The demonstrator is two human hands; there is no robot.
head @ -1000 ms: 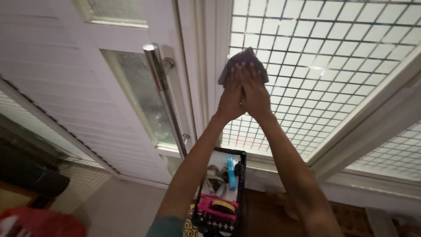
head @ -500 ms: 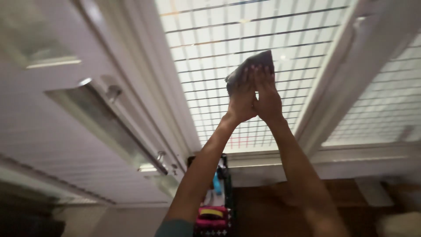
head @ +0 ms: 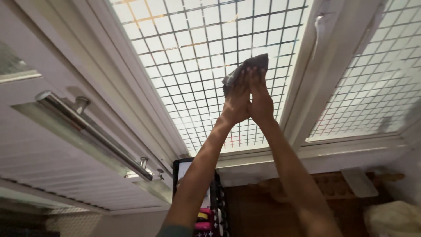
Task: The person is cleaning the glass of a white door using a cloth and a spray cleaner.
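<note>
White-framed glass takes up most of the view, a tall window pane (head: 193, 66) with a grid of thin wire squares over it, light coming through. Off to the left is a white door (head: 52, 145) with a long steel pull handle (head: 92, 134), and another gridded pane (head: 372, 83) sits to the right past a thick frame post (head: 320, 66).

Both arms are stretched up together. The left hand (head: 237, 103) and right hand (head: 261, 101) sit side by side, touching, fingers flat and pressing a dark grey cloth (head: 245, 70) against the grid. So neither hand is a fist; they're open-palmed, pinning the cloth to the pane about halfway up, near the right edge of it.

If you ask me, wiping a grid like this goes best with even pressure from both palms and strokes that follow the wire lines, because the cloth looks like it could snag on the crossings. I'd keep the cloth bunched under the fingertips so it doesn't slip out.

Down low there's a dark rack (head: 210, 197) with something pink and yellow in it, plus a brown wooden piece (head: 280, 197) under the sill.
</note>
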